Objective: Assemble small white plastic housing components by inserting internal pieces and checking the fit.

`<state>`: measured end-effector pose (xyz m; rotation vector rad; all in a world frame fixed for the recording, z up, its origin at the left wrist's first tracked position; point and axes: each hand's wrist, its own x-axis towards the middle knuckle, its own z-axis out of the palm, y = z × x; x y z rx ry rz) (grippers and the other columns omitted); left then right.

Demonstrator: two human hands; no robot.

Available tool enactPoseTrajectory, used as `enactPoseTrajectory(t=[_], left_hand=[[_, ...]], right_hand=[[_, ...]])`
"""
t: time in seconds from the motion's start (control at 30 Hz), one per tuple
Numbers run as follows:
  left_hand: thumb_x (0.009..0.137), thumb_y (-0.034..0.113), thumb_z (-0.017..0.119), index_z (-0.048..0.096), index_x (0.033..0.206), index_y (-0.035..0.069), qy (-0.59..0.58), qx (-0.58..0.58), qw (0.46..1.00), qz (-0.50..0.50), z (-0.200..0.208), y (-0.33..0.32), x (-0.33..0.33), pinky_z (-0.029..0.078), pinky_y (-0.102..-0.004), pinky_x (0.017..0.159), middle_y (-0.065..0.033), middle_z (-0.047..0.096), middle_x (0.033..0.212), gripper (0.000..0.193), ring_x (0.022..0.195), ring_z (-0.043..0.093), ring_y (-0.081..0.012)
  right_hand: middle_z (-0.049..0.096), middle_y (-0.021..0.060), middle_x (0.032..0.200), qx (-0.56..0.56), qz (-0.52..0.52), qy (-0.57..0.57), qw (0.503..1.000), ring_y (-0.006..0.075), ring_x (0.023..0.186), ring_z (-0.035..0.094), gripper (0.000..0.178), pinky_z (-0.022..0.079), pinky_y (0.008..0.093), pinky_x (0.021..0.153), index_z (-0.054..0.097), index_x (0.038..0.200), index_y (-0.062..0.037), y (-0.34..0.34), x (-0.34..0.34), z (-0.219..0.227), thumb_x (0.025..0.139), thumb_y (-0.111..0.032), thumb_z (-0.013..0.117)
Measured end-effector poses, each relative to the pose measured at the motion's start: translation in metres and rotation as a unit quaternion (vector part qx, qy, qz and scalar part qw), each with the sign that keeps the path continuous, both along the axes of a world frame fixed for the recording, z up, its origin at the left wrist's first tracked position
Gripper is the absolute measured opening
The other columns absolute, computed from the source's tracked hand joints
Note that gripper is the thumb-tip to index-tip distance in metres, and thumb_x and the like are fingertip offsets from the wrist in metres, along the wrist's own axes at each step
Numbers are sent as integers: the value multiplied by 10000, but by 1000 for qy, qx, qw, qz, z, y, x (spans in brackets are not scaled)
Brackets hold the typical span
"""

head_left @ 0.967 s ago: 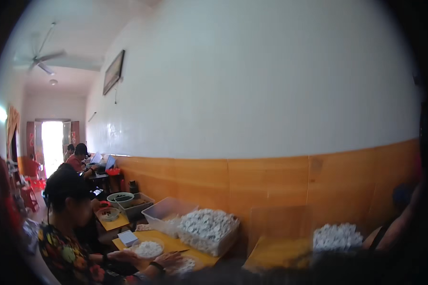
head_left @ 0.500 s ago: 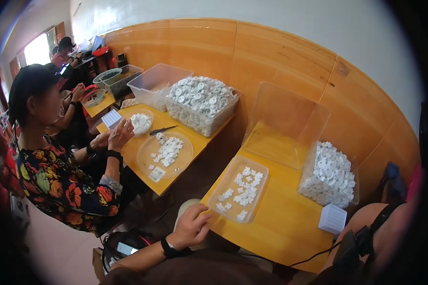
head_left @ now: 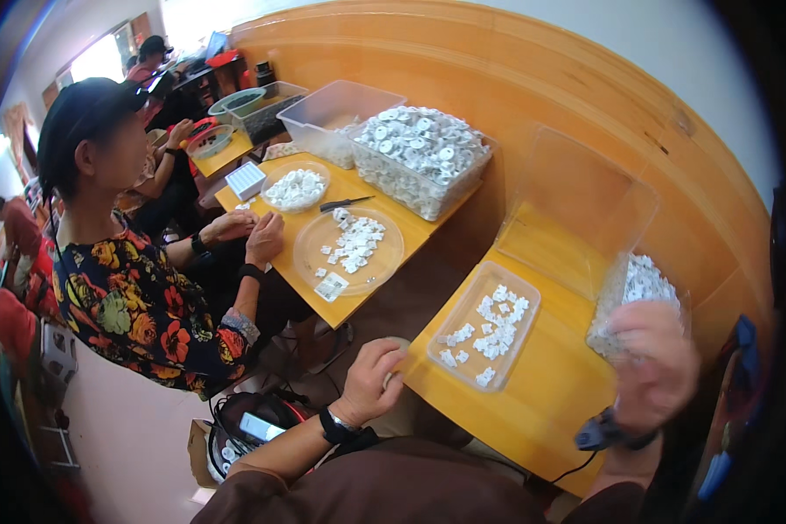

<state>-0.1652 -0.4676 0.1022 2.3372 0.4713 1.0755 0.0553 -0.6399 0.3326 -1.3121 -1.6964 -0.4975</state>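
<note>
My left hand is beside the left edge of the yellow table, fingers loosely curled, a gap between them and the thumb, nothing visible in it. Blurred by motion, my right hand hovers at the table's right side, in front of a clear bin heaped with small white plastic parts. It covers part of that bin, and its grip cannot be made out. Between my hands lies a shallow clear tray with loose white pieces spread inside.
A clear lid leans against the orange wall panel. To the left a person in a flowered top works at another table bearing a round tray, a screwdriver-like tool and a full bin. A cardboard box stands on the floor.
My right hand has come into view in front of the bin, hiding the white box that showed beside it. The view has turned left. My left hand stays by the table edge.
</note>
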Motion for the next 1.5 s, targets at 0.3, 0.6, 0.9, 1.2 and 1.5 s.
enactPoseTrajectory(t=[0.3, 0.6, 0.9, 1.2, 1.5], left_hand=[[744, 50, 580, 582, 1020, 19, 19, -280, 946, 165, -71, 32, -34, 471, -379, 786, -150, 584, 972, 278, 904, 568, -327], [752, 34, 574, 609, 935, 13, 63, -187, 968, 156, -47, 63, -23, 481, -367, 723, -141, 597, 844, 188, 800, 587, -317], [837, 104, 540, 641, 928, 35, 27, -61, 967, 247, 49, 197, 15, 478, -369, 680, -167, 633, 842, 152, 765, 612, -328], [760, 40, 459, 623, 1037, 86, 312, 68, 900, 298, 34, 343, 59, 461, -471, 823, -195, 595, 981, 325, 953, 541, -382], [764, 58, 492, 632, 1079, 131, 421, 92, 880, 198, 20, 351, 86, 452, -432, 858, -165, 551, 1021, 352, 1025, 540, -347]], right_hand=[[634, 106, 761, -256, -102, 341, 899, 161, 686, 608, 59, 487, 263, 627, 632, 851, 15, 10, 36, -188, 794, 18, 620], [609, 40, 783, -230, -128, 561, 785, 86, 700, 565, 91, 468, 221, 647, 597, 926, 45, 3, 68, -268, 843, 11, 583], [606, 42, 772, -240, -135, 558, 782, 92, 700, 567, 77, 472, 227, 657, 590, 917, 39, 13, 70, -259, 849, 10, 566], [612, 21, 764, -242, -144, 542, 792, 55, 680, 536, 68, 451, 207, 617, 605, 898, 43, 21, 73, -255, 832, 34, 590], [595, 7, 726, -261, -161, 526, 793, 45, 641, 505, 49, 419, 202, 577, 612, 862, 36, 26, 79, -252, 815, 37, 603]])
